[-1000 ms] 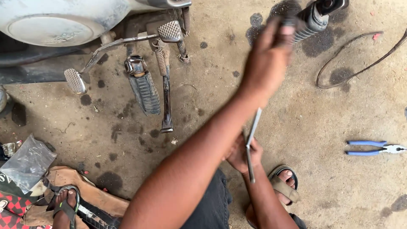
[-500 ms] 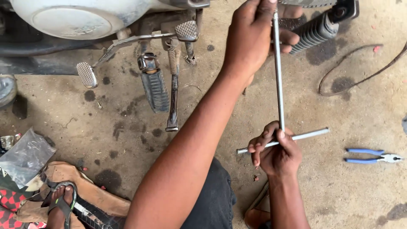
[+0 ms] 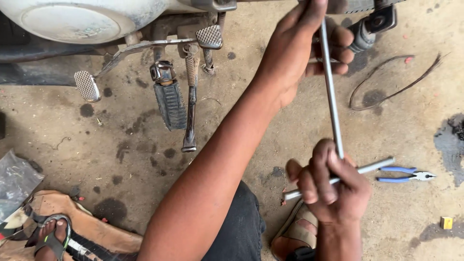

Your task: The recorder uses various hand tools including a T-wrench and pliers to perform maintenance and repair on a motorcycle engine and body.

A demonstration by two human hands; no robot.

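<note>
gripping a long steel rod [image 3: 331, 101] near its lower end, the right hand [image 3: 331, 186] is shut tight in a fist, and a shorter cross bar [image 3: 372, 167] passes through the same grip, one end sticking out to the right toward the pliers and the other out to the left below the knuckles. the rod runs up from this fist, nearly upright, to the left hand [image 3: 302, 50], whose fingers are curled around its upper part, closed on it just under the motorcycle's frame. the left forearm crosses the view on a slant from the lower middle and hides much of the floor beneath it. right of the top grip a black rubber footrest [image 3: 372, 26] juts out, close to the fingers. left of the arm hang the ribbed footrest [image 3: 170, 104], the side stand [image 3: 190, 116] and a metal foot pedal [image 3: 87, 86], all well apart from the rod. on the stained concrete floor [image 3: 145, 159] lie blue-handled pliers [image 3: 403, 175] just beside the cross bar's right tip, a loop of thin wire [image 3: 386, 82] farther up, and a small yellow block [image 3: 446, 223] near the right edge. a sandalled foot [image 3: 297, 237] sits below the right fist.
</note>
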